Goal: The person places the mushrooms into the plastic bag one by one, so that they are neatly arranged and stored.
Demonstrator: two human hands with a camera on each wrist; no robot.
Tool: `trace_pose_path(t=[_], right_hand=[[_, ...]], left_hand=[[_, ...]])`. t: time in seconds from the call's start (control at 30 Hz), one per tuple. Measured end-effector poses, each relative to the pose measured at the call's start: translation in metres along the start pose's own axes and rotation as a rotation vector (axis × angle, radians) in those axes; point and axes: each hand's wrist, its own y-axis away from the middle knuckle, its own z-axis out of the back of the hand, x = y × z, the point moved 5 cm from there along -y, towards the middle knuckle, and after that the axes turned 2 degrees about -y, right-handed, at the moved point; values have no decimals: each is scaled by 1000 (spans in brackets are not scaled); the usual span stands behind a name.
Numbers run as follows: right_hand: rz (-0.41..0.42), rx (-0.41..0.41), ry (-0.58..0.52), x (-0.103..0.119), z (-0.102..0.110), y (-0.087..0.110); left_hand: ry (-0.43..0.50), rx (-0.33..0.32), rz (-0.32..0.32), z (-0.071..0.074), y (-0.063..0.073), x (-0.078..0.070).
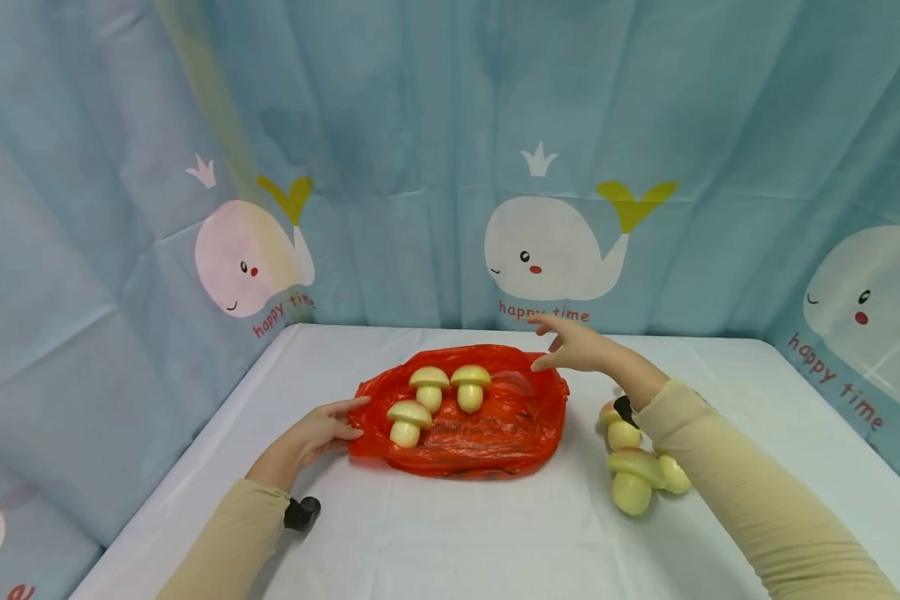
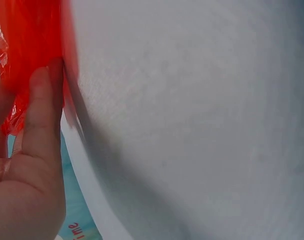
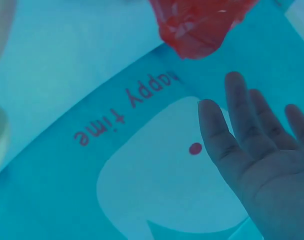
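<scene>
A red plastic bag [image 1: 487,450] lies spread on the table with its mouth gaping. Three pale yellow mushrooms [image 1: 470,387] sit in its left half. My left hand [image 1: 317,432] pinches the bag's left edge; in the left wrist view the thumb and fingers [image 2: 39,110] meet on the red film [image 2: 29,40]. Over the bag's right rim hovers my right hand [image 1: 573,346], fingers spread and holding nothing. In the right wrist view a gap separates those fingers [image 3: 237,100] from the bag [image 3: 197,30]. Three more mushrooms [image 1: 633,483] cluster on the table below my right forearm, partly hidden by it.
The white table [image 1: 450,542] meets a blue curtain [image 1: 420,167] printed with whales along its back and sides. A black wrist strap piece [image 1: 302,513] sticks out from my left sleeve, near the tabletop.
</scene>
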Motion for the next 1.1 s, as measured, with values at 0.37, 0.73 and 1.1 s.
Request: trace_pose_path(t=[0.37, 0.73, 1.1], right_hand=[[54, -87, 38, -19, 21, 25], [26, -169, 59, -48, 34, 54], [15, -201, 57, -75, 40, 67]], left_hand=[[-20, 2, 2, 0, 2, -2], [-26, 2, 15, -1, 0, -1], [-29, 0, 10, -1, -1, -1]])
